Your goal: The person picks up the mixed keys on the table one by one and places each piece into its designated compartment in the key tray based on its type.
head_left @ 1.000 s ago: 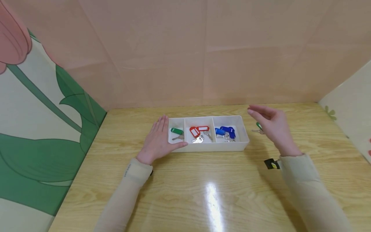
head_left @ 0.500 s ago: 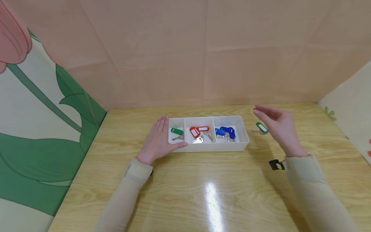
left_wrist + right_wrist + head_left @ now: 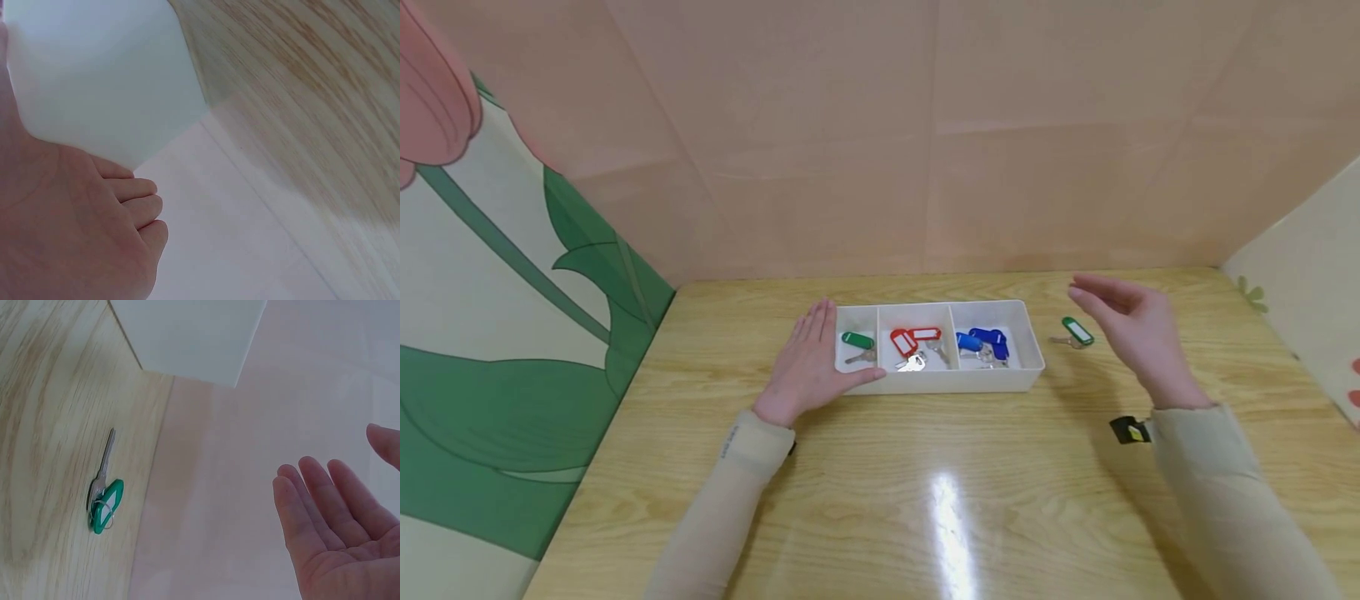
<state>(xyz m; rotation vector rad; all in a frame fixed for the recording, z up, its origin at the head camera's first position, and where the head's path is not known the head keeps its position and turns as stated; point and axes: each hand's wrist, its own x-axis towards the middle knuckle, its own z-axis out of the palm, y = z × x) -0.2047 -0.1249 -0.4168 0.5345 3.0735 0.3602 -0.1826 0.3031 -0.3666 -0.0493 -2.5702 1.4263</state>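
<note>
In the head view a white three-compartment tray (image 3: 936, 382) stands on the wooden table. My left hand (image 3: 808, 362) lies against its left end, fingers straight along the side and thumb across the front rim; the left wrist view shows the palm against the tray wall (image 3: 106, 81). Inside are a green key tag (image 3: 857, 340) with its key, red key tags (image 3: 904, 342) and blue key tags (image 3: 988, 337) with keys. My right hand (image 3: 1131, 329), nothing in it, hovers right of the tray. Left of this hand, on the table, lies a green key tag (image 3: 1078, 331) with a key.
A pinkish wall covering (image 3: 925, 142) rises behind the table (image 3: 865, 492). Printed panels stand at the left (image 3: 497, 375) and right (image 3: 1307, 275) sides. A small black-and-yellow item (image 3: 1130, 430) sits at my right sleeve.
My right hand has moved to the right, away from the tray, uncovering the green key tag on the table. My left hand and the tray have stayed in place.
</note>
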